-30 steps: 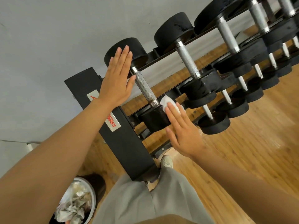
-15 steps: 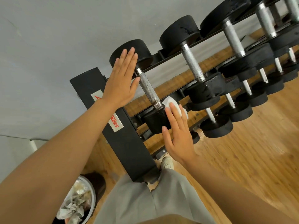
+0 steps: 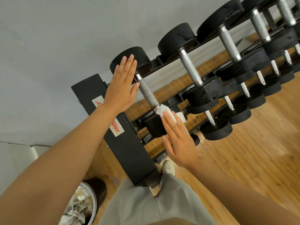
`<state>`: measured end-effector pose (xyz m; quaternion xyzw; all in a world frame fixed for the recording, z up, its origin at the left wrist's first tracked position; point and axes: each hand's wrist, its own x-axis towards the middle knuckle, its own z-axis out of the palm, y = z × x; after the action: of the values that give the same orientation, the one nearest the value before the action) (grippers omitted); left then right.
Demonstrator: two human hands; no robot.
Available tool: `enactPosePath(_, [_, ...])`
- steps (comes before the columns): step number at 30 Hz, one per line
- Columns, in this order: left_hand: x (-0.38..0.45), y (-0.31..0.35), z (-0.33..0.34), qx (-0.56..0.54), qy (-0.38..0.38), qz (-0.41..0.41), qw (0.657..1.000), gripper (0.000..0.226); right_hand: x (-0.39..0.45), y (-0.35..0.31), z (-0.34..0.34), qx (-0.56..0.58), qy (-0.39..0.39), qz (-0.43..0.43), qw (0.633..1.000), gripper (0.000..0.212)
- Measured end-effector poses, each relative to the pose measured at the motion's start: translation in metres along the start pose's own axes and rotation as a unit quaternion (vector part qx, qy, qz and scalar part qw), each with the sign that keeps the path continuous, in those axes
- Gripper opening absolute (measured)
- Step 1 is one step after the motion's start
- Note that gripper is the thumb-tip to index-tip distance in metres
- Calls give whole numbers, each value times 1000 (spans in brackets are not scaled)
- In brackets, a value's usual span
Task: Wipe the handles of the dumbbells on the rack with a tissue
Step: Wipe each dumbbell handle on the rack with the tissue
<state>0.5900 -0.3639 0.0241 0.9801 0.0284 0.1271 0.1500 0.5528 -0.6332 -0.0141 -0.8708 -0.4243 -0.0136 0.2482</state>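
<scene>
A black dumbbell rack (image 3: 123, 140) holds several black dumbbells with knurled metal handles. The leftmost dumbbell's handle (image 3: 148, 93) runs diagonally between my hands and shows brown grime near its lower end. My left hand (image 3: 122, 90) lies flat with straight fingers against the far weight head (image 3: 139, 57), beside the handle's upper end. My right hand (image 3: 178, 140) is flat too, its fingertips pressing a white tissue (image 3: 167, 113) against the handle's lower end, above the near weight head (image 3: 152, 127).
More dumbbells (image 3: 191, 70) line the top shelf to the right, smaller ones (image 3: 215, 129) on the lower shelf. A bin (image 3: 81, 207) with crumpled tissues stands on the wooden floor at lower left. My shoe (image 3: 168, 167) is at the rack's foot. A grey wall lies behind.
My right hand has slid the tissue slightly up onto the lower end of the handle. The left hand stays flat on the far weight head. The view has shifted a little.
</scene>
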Motion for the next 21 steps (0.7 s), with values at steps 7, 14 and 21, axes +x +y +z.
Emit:
enactPosePath(7, [0, 11, -6, 46, -15, -19, 999, 66, 12, 12, -21, -17, 29, -54, 998, 40])
enactPosePath(14, [-4, 33, -10, 35, 15, -13, 999, 53, 57, 27, -32, -116, 106, -132, 979, 25])
enactPosePath(21, [-7, 51, -9, 47, 67, -13, 997, 47, 89, 54, -53, -115, 136, -192, 965, 19])
